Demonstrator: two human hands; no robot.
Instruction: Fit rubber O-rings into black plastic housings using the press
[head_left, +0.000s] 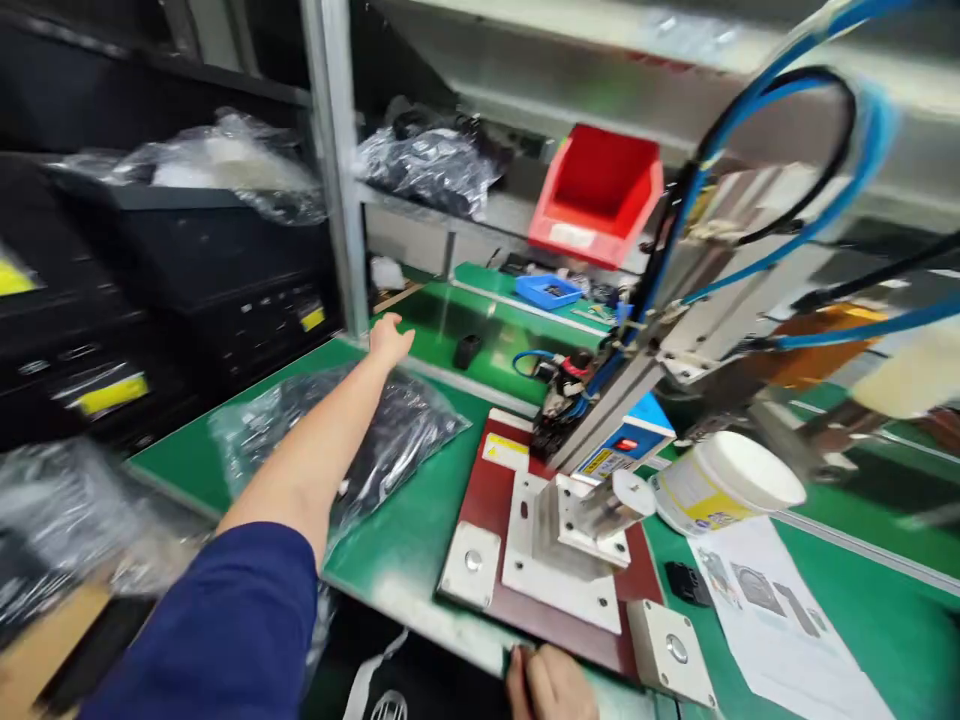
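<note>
My left hand [391, 341] is stretched far out over the back of the green bench, next to a metal post. Its fingers are apart, and I see nothing in them. Beneath that forearm lies a clear plastic bag [409, 425] with dark contents. My right hand [555, 684] is at the bench's front edge, fingers curled around something dark that I cannot make out. Just beyond it stands a pneumatic press fixture [570, 520] on a dark red base, with a push-button box [471, 562] at the left and another button box [673, 650] at the right.
A white tub [727, 482], a printed sheet [787, 610] and a small black part [687, 583] are right of the fixture. Blue air hoses [862, 190] loop above. A red bin [598, 195] hangs behind; black crates [202, 270] stand at the left.
</note>
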